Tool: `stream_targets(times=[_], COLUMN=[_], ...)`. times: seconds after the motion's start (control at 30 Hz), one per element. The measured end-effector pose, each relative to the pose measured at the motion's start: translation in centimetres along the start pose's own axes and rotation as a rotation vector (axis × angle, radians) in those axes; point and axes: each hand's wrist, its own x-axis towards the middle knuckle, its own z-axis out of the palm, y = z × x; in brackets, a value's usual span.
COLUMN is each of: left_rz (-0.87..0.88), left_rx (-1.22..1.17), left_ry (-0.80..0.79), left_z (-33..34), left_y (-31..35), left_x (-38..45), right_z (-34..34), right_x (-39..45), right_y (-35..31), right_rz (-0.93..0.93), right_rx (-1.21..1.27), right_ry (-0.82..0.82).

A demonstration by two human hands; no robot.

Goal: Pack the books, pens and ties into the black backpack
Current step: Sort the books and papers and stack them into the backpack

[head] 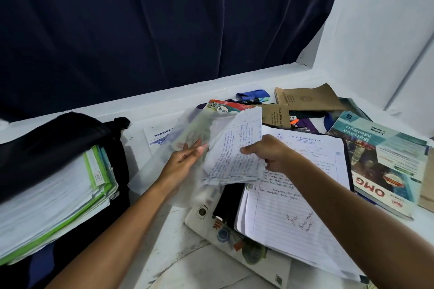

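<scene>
Both hands are up over the white table (164,253) working 1 bundle of stuff. The right hand (270,152) is curled around a wad of handwritten pages (234,155), pinching its right edge. The left hand (185,157) has straight fingers laid flat against a clear plastic sleeve (187,138) that sits just left of those pages.

The black backpack (58,138) lies off to the left of the left hand, open, with a fat stack of books and papers (51,195) already inside.

Under the right forearm there's an open lined notebook (293,195). Further right sits a Bahasa Melayu textbook (380,159). Beyond the hands: brown exercise books (305,97), some pens (251,101), a blue tie (252,94).
</scene>
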Motion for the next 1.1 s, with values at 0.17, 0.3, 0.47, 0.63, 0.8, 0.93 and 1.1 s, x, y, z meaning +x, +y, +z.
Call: stream_targets(times=[0.17,0.3,0.47,0.63,0.8,0.93,1.1], left_rz=[-0.050,-0.054,-0.053,-0.064,-0.053,-0.027,0.078], left_rx=[-0.018,-0.069,-0.080,-0.068,-0.008,0.106,0.275], left_ry=[0.007,0.010,0.012,0.001,-0.015,0.014,0.020], left_z=[0.3,0.4,0.3,0.3,0.1,0.2,0.3], left_y=[0.0,-0.1,0.1,0.3,0.0,0.5,0.4], left_x=[-0.2,-0.3,-0.5,-0.6,-0.8,-0.7,-0.7], right_z=[2.8,2.0,1.2,3.8,4.6,4.7,2.6], right_x=[0.4,0.2,0.1,1.3,1.7,1.7,1.2], right_y=[0.5,-0.1,0.2,0.3,0.6,0.4,0.4], right_rz=[-0.029,-0.004,0.038,0.045,0.062,0.058,0.098], right_rx=[0.000,-0.026,-0.009,0.058,0.074,0.057,0.002], right_ry=[0.018,0.040,-0.002,-0.004,-0.025,-0.019,-0.052])
